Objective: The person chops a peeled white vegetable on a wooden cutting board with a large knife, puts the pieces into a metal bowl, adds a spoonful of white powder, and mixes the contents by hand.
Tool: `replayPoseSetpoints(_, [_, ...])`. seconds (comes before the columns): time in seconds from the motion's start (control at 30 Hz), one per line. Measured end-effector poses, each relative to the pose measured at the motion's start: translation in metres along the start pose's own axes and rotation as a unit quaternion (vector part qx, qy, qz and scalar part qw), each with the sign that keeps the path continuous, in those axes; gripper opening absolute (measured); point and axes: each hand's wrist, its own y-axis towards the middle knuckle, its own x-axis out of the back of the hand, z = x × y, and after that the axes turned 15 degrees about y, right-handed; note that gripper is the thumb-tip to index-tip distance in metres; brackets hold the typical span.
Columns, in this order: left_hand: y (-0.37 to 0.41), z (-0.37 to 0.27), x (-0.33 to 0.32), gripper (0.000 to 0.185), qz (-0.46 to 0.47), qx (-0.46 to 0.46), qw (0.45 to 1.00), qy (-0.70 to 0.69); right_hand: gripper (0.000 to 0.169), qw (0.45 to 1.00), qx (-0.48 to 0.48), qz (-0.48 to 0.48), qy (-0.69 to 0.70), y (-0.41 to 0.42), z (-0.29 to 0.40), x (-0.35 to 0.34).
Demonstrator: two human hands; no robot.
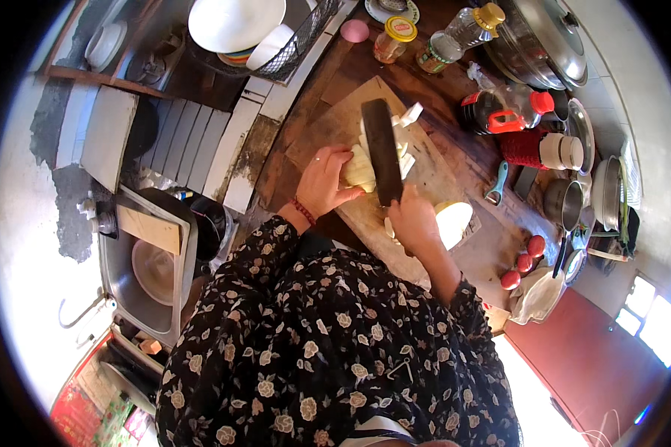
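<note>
My right hand (416,220) grips the handle of a dark-bladed cleaver (384,151), its blade pointing away from me over a wooden cutting board (335,120). My left hand (325,181), with a ring and a red bead bracelet, rests its fingers on a pale, peeled vegetable piece (359,169) just left of the blade. Cut pale pieces (406,162) lie to the right of the blade and beyond it. A larger pale cut piece (453,223) sits on the board beside my right wrist. What kind of vegetable it is, I cannot tell.
To the right are a blue-handled peeler (499,184), three red tomatoes or similar (524,262), a saucepan (563,201) and a red-capped sauce bottle (500,110). A yellow-lidded jar (392,42) and a large steel pot (537,44) stand farther back. A sink (120,274) is at left.
</note>
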Motion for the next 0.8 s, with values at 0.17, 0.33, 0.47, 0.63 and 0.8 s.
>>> replayPoseSetpoints(0.17, [-0.002,0.002,0.010,0.062,0.024,0.023,0.999,0.001,0.024,0.999,0.037,0.001,0.011,-0.031,0.017,0.019])
replayPoseSetpoints(0.33, [-0.004,0.006,0.005,0.058,0.027,0.028,0.999,-0.019,0.020,0.999,0.013,0.037,-0.026,-0.034,0.017,0.011])
replayPoseSetpoints(0.47, [-0.008,0.010,0.005,0.056,0.038,0.040,0.998,-0.035,0.017,0.997,-0.025,0.059,-0.032,-0.037,0.019,0.007])
replayPoseSetpoints(0.63, [-0.006,0.010,0.001,0.056,0.030,0.034,0.999,-0.021,0.019,0.998,0.018,0.047,-0.030,-0.003,0.018,-0.016])
replayPoseSetpoints(0.8, [-0.005,0.011,0.002,0.056,0.016,0.018,1.000,-0.016,0.020,0.999,0.010,0.042,-0.023,0.015,0.019,-0.018])
